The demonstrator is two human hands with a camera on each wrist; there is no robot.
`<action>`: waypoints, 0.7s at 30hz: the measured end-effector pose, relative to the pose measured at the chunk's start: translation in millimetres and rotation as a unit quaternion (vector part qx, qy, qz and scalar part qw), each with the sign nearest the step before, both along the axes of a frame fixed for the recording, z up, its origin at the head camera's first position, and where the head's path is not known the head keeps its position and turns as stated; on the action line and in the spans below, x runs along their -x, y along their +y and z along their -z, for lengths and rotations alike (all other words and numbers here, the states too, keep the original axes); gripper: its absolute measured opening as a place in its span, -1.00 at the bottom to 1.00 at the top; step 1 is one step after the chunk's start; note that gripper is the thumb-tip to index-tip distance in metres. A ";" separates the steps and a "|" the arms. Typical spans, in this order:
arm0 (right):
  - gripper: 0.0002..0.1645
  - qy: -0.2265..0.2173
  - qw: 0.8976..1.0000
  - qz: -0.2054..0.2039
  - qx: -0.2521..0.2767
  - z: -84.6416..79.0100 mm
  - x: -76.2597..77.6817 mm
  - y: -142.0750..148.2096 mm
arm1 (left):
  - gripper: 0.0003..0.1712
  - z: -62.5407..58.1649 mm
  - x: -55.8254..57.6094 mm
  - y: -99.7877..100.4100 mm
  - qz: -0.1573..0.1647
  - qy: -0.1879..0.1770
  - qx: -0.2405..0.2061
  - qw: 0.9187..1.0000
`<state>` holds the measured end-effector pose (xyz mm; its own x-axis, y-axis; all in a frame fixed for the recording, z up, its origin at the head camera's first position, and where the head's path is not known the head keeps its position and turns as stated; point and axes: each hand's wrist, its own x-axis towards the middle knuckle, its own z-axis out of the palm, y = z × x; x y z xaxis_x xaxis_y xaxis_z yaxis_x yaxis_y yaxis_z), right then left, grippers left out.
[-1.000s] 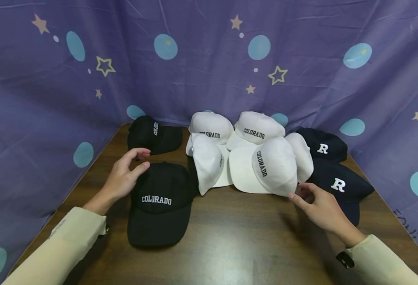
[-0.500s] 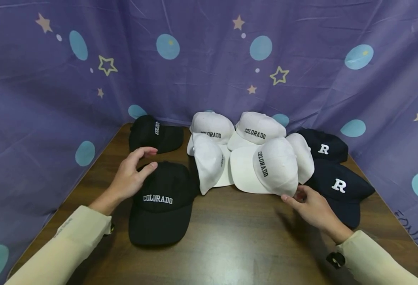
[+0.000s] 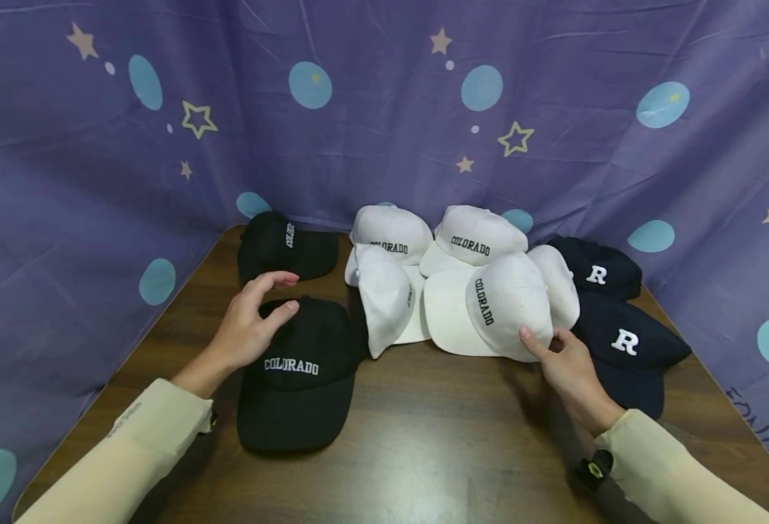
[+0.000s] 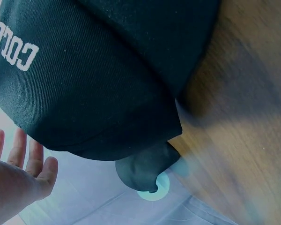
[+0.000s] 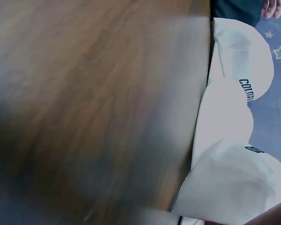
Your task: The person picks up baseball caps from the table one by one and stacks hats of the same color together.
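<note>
The near white cap [image 3: 511, 306], lettered COLORADO, sits crown up at the near edge of the white group, right of centre. The right hand [image 3: 574, 371] is at its rear: the thumb lies on the crown and the bent forefinger at the edge, apparently in a pinch; the other fingertips are hidden. The step in hand is judged to be securing this hold. A good grip would take the firm lower edge, press lightly so that the soft crown keeps its shape, and stay clear of the white cap behind [image 3: 557, 284]. The brim points left; the long axis runs left to right, slightly nearer at the rear, with the lettering running far to near across it.

Left and far stand three other white caps [image 3: 384, 302]; to the right, two navy caps [image 3: 633, 335] marked R. At left, the left hand [image 3: 246, 327], thumb and fingers well apart and holding nothing, hovers by the crown of the near black cap [image 3: 299, 393], whose brim faces near. Beyond it lies the far black cap [image 3: 273, 244]. All rest on a wooden table [image 3: 436, 437] before a purple curtain [image 3: 371, 145].
</note>
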<state>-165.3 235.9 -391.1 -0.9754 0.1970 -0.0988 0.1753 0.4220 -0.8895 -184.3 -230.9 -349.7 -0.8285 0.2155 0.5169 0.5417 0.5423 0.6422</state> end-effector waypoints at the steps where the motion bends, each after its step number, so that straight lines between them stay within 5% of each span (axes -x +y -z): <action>1: -0.12 0.005 1.000 0.015 0.014 -1.0 1.5 -0.7 | -0.60 0.3 0.2 0.2 0.000 0.000 0.000 1.000; 8: -0.33 0.028 0.990 0.052 0.127 -9.7 13.5 -2.8 | -0.61 0.7 0.5 1.7 0.001 0.001 -0.005 1.000; 16: -0.51 0.054 0.961 0.003 0.272 -16.0 19.4 -5.9 | -0.61 0.7 1.0 2.2 -0.001 0.004 -0.007 1.000; 21: -0.59 0.090 0.947 -0.003 0.308 -20.9 21.4 -9.2 | -0.60 -0.1 0.0 2.5 0.000 0.005 -0.009 1.000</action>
<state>-186.7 226.7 -370.2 -0.9882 0.1509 -0.0257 -0.0028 -0.1859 -0.9826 -184.4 -228.3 -349.6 -0.8234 0.2051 0.5292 0.5478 0.5310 0.6465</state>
